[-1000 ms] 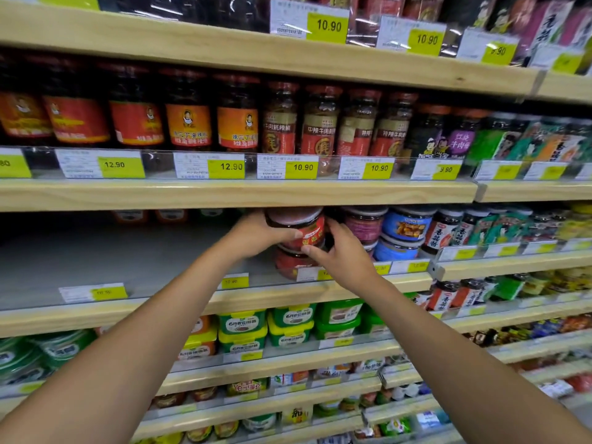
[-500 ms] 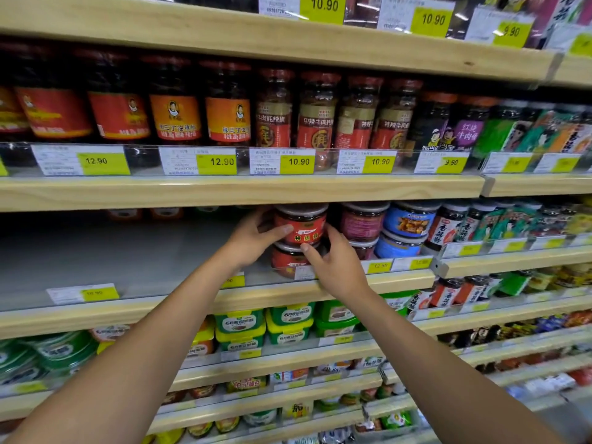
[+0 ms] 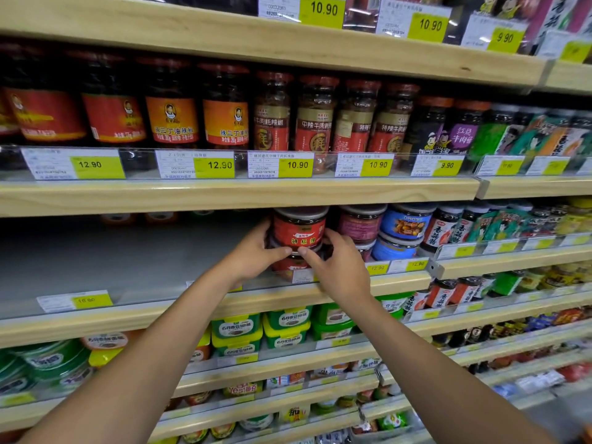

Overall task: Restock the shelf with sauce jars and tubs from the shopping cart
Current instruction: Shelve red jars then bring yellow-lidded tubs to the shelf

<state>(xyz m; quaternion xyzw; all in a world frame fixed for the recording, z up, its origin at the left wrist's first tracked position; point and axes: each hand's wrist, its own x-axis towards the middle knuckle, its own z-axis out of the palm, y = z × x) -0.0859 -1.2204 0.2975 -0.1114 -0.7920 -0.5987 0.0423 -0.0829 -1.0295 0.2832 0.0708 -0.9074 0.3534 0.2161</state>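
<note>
A short red-labelled sauce tub (image 3: 299, 227) with a dark lid stands stacked on a second red tub (image 3: 290, 267) on the grey middle shelf (image 3: 128, 267). My left hand (image 3: 256, 254) holds the upper tub's left side, thumb curled under its front. My right hand (image 3: 336, 267) holds its right side, fingers behind and thumb at the front. The two thumbs almost meet below the label. The lower tub is mostly hidden behind my hands. The shopping cart is out of view.
Right of the red tubs stand stacked maroon tubs (image 3: 360, 224) and blue tubs (image 3: 405, 224), then dark jars. The wooden shelf board (image 3: 224, 195) hangs close above the upper tub. Tall red-labelled jars fill the shelf above; green tubs (image 3: 288, 326) sit below.
Both hands have closed in round the upper red tub, thumbs coming together under its front. The label now faces squarely forward. The camera has tilted slightly.
</note>
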